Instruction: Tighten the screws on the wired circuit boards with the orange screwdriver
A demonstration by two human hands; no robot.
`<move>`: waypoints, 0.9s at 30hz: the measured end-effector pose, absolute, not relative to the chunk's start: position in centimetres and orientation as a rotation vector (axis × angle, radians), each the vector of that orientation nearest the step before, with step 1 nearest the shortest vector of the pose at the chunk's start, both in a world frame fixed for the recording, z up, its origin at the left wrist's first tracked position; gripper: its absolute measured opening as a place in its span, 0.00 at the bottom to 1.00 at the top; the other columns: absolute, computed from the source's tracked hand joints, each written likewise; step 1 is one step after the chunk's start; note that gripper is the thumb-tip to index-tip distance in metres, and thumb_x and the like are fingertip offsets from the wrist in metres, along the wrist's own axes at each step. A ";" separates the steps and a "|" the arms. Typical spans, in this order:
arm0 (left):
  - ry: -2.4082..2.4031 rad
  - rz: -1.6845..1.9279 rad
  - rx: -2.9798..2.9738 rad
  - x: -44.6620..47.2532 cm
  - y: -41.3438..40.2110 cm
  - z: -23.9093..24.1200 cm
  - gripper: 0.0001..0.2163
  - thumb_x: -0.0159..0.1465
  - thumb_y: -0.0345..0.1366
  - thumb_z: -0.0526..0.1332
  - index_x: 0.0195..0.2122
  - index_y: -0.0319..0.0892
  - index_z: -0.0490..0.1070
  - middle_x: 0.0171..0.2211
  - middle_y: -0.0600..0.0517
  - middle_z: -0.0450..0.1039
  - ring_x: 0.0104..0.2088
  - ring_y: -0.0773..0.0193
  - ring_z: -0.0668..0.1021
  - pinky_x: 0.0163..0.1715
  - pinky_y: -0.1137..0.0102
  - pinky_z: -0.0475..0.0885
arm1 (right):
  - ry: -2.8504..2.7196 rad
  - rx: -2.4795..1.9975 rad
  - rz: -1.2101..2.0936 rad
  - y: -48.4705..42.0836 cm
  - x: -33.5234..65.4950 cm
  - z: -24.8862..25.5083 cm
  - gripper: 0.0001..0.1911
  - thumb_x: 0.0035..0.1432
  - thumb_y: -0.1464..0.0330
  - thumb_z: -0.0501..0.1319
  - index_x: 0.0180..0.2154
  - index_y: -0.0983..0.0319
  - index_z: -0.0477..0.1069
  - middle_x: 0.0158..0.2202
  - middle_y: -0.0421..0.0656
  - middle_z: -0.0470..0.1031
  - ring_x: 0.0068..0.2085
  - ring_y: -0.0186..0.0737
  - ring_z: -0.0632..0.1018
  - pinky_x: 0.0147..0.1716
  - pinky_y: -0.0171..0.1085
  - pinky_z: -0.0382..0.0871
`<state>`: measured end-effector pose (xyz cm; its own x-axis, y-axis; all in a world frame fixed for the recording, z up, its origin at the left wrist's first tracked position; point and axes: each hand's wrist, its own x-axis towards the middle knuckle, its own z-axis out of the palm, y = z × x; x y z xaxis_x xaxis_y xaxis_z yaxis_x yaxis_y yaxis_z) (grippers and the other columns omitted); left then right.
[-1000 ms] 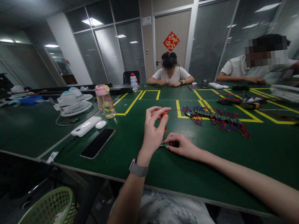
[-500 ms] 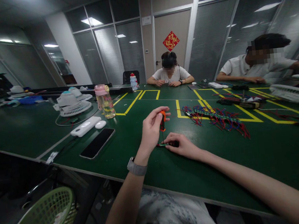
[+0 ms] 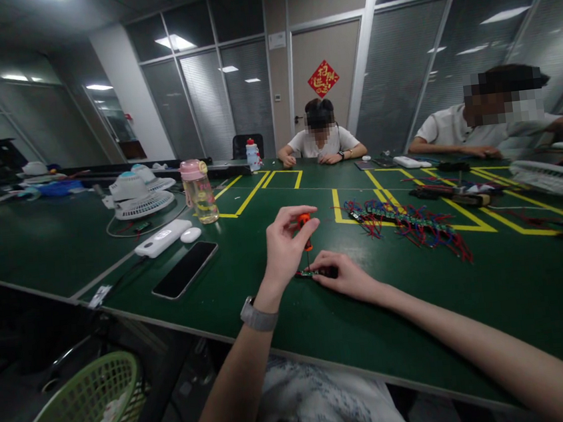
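My left hand [image 3: 285, 244] is closed around the orange and black handle of a screwdriver [image 3: 307, 242], thumb on one side and fingers curled over the top. The screwdriver stands upright, its thin shaft pointing down at a small green circuit board [image 3: 306, 273] on the table. Whether the tip sits in a screw is too small to tell. My right hand [image 3: 343, 275] rests on the table and pinches the board's right end. A dark part shows under its fingers, mostly hidden.
Left of my hands lie a phone [image 3: 186, 269], a white power bank [image 3: 164, 239], a bottle [image 3: 199, 191] and white fans [image 3: 141, 192]. Boards with red and blue wires [image 3: 403, 219] lie on the right. Two people sit across the green table [image 3: 403, 319]. A green basket [image 3: 81, 406] stands below.
My left thumb and fingers have shifted around the screwdriver handle, and the thumb now reaches further right. My right hand and the board stay in place.
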<state>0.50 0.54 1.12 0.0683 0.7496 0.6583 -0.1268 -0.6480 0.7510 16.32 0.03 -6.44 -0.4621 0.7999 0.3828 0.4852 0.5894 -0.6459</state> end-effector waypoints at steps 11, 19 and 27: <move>0.629 1.621 1.694 0.5 0.5 1.1 0.10 0.60 0.36 0.64 0.42 0.43 0.76 0.41 0.48 0.73 0.40 0.65 0.76 0.40 0.71 0.73 | -2.149 -1.010 0.591 0.0 16.3 -6.3 0.10 0.55 0.73 0.61 0.39 0.63 0.78 0.33 0.44 0.73 0.32 0.36 0.73 0.32 0.35 0.67; 0.489 1.555 1.616 0.6 0.5 1.1 0.12 0.64 0.36 0.58 0.47 0.43 0.74 0.45 0.47 0.74 0.43 0.62 0.77 0.44 0.66 0.73 | -2.148 -1.019 0.592 -0.1 16.2 -6.2 0.09 0.55 0.72 0.61 0.38 0.63 0.78 0.33 0.44 0.73 0.31 0.36 0.72 0.31 0.35 0.68; 0.624 1.655 1.725 0.3 0.4 1.2 0.11 0.65 0.36 0.56 0.44 0.45 0.75 0.51 0.47 0.69 0.51 0.60 0.73 0.47 0.66 0.71 | -2.139 -1.012 0.599 0.0 16.3 -6.4 0.09 0.55 0.72 0.61 0.38 0.63 0.77 0.33 0.43 0.72 0.32 0.36 0.73 0.32 0.35 0.68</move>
